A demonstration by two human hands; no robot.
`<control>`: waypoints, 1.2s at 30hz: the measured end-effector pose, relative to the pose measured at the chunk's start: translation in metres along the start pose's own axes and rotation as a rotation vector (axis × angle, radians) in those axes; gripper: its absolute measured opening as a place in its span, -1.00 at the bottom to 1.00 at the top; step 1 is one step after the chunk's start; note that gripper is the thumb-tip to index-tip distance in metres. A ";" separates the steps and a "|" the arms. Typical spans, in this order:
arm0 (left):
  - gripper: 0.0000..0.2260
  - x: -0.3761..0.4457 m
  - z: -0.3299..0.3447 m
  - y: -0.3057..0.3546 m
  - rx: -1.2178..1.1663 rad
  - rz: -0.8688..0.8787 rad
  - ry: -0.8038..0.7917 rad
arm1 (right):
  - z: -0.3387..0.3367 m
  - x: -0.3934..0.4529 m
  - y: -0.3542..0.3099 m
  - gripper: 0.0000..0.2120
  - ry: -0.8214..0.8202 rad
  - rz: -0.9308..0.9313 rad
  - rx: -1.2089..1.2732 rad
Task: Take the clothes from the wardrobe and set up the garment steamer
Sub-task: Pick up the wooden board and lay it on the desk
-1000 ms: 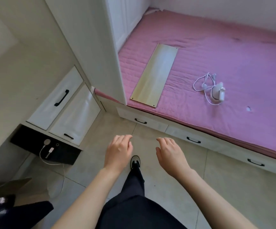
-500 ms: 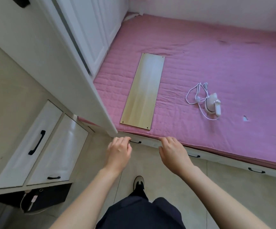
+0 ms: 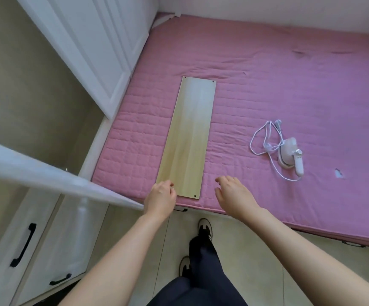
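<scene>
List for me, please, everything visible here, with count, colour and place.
Mattress: one, pink, right.
Wooden board: one, pale, flat on mattress.
Garment steamer: one, white, on mattress right of board, cord loose beside it.
Wardrobe doors: white, upper left.
Drawers: two, white, black handles, lower left.
Under-bed drawer handles: black, partly hidden.
Shoes: two, on floor.
Left hand: over board's near corner.
Right hand: open, over mattress edge.

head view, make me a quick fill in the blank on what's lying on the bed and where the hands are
1. The wooden board lies flat on the ___ mattress.
2. The garment steamer lies to the ___ of the board.
3. The left hand is at the board's ___ end.
4. The right hand holds ___.

Missing words: pink; right; near; nothing
</scene>
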State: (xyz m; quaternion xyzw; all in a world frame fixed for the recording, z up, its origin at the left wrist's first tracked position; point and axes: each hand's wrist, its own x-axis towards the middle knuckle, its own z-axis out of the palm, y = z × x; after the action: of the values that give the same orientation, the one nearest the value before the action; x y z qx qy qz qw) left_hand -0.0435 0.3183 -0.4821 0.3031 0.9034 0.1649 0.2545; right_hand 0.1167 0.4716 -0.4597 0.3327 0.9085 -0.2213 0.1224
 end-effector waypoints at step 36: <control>-0.68 0.360 0.167 -0.115 -0.369 -0.548 0.087 | 0.179 0.358 0.139 -0.55 -0.368 0.437 0.489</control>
State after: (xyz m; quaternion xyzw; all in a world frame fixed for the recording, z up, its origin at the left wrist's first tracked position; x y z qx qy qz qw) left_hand -0.2505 0.4817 -0.7996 -0.0097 0.9163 0.2641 0.3011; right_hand -0.0467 0.6770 -0.7924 0.4929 0.6990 -0.4566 0.2450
